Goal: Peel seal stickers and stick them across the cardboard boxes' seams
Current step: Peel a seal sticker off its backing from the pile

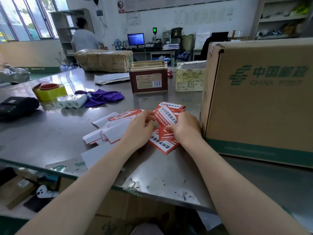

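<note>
Several red-and-white seal stickers (166, 116) lie fanned on the steel bench (50, 133), just left of the big cardboard box (259, 102) printed with green China Post lettering. My left hand (139, 128) pinches the near edge of the top sticker, fingers curled at its left side. My right hand (185, 128) pinches the same sheet from the right, thumb and fingertips pressed to its lower edge; the sheet is lifted and tilted off the pile. White backing strips (108, 131), red-edged, lie scattered just left of my left wrist, some overlapping. Further left: a purple cloth (103, 97), three small white rolls (72, 101) in clear wrap, a yellow tape roll (50, 92), a black device (16, 106) at the bench's left edge. Behind the stickers stands an open brown tin (148, 77), with a small pale carton (189, 78) beside it, near the big box. A wrapped bundle (105, 60) sits at the far edge of the bench. A person (84, 38) stands by shelves at the back of the room.
</note>
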